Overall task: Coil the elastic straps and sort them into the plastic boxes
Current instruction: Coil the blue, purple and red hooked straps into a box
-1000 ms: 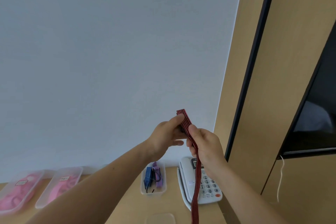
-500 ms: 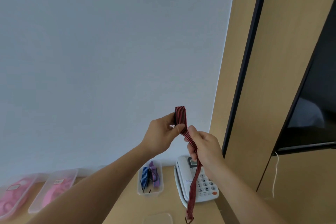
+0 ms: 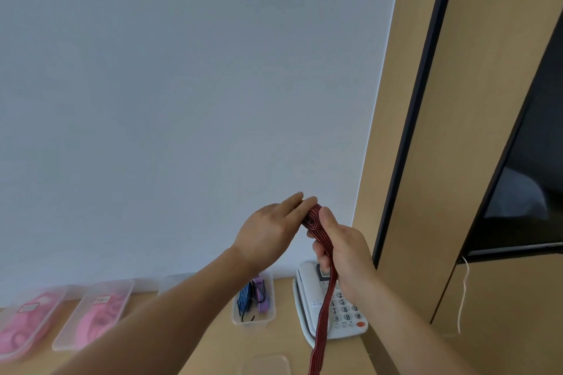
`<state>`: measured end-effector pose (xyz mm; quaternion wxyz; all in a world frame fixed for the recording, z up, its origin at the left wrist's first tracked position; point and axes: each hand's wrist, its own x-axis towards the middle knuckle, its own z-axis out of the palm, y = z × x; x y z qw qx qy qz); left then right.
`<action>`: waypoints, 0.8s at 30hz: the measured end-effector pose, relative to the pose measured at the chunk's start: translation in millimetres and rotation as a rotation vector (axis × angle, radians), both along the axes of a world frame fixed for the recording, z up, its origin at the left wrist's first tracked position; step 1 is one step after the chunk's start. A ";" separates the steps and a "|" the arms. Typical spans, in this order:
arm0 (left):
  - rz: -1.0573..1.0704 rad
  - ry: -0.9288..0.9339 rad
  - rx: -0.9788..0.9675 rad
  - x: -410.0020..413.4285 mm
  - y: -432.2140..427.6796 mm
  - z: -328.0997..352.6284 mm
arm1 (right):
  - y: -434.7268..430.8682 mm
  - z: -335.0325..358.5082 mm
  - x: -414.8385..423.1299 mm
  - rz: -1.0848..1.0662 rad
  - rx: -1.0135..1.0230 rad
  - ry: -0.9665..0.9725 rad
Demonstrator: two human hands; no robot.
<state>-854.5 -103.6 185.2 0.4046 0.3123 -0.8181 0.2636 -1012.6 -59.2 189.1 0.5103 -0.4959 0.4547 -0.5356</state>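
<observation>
Red strap (image 3: 323, 298) with dark stripes, held up right of centre: top end wound into a small tight coil, tail hanging down past the near edge. Along the far wall, clear plastic boxes: leftmost box (image 3: 56, 304) and next box (image 3: 68, 332) with pink straps (image 3: 94, 323); small box (image 3: 253, 321) with blue strap (image 3: 245, 301) and purple strap (image 3: 262, 298).

A plain white wall (image 3: 182, 100) fills the view from 9 to 1 o'clock under soft, even light. At 2 to 3 o'clock a light wooden panel (image 3: 390, 146) meets it, edged by a black strip (image 3: 422, 85). A dark glossy pane (image 3: 536, 186) sits at 3 o'clock, with a thin white cord (image 3: 463, 298) hanging below it. A wooden table (image 3: 274, 341) runs along 6 o'clock, and a white telephone (image 3: 307, 292) stands on it at 5.
</observation>
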 end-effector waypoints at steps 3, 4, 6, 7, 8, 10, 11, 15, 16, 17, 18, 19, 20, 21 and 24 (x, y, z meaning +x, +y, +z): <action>-0.060 0.301 0.377 -6.5 4.9 0.2 | 1.8 4.6 -3.3 0.002 -0.063 -0.015; -0.118 0.466 0.644 -8.1 7.4 5.2 | 2.0 6.3 -4.3 0.006 -0.091 -0.004; -0.249 0.804 1.150 -8.2 9.7 20.2 | 2.4 7.5 -5.4 0.007 -0.132 0.034; -0.298 0.886 1.325 -8.3 11.1 26.8 | 2.7 7.0 -5.5 0.001 -0.141 0.056; -0.332 0.884 1.428 -7.9 13.1 31.2 | 3.4 6.0 -5.1 -0.007 -0.146 0.077; -0.415 0.830 1.493 -8.0 18.0 34.3 | 5.1 3.7 -3.3 -0.022 -0.158 0.123; -0.452 0.820 1.493 -7.8 20.2 34.0 | 5.9 2.7 -1.9 -0.028 -0.159 0.134; -0.496 0.915 1.416 -7.2 21.2 33.6 | 6.4 -0.1 0.5 -0.041 -0.130 0.160; -0.484 0.950 1.372 -6.9 19.9 33.0 | 6.4 -0.7 0.7 -0.042 -0.117 0.166; -0.475 0.973 1.332 -6.8 20.1 33.1 | 6.3 -1.2 0.8 -0.043 -0.110 0.165; -0.459 0.977 1.286 -6.8 20.3 33.1 | 6.4 -1.4 0.5 -0.041 -0.107 0.164; -0.443 0.967 1.240 -6.4 20.6 33.4 | 6.4 -1.2 0.4 -0.039 -0.105 0.166; -0.427 0.946 1.194 -5.5 20.3 33.1 | 6.6 -0.6 0.2 -0.035 -0.105 0.164; -0.405 0.909 1.141 -3.8 20.0 32.4 | 6.6 0.0 0.1 -0.029 -0.105 0.156; -0.354 0.750 0.974 0.3 18.9 25.2 | 7.1 2.9 0.3 -0.012 -0.099 0.127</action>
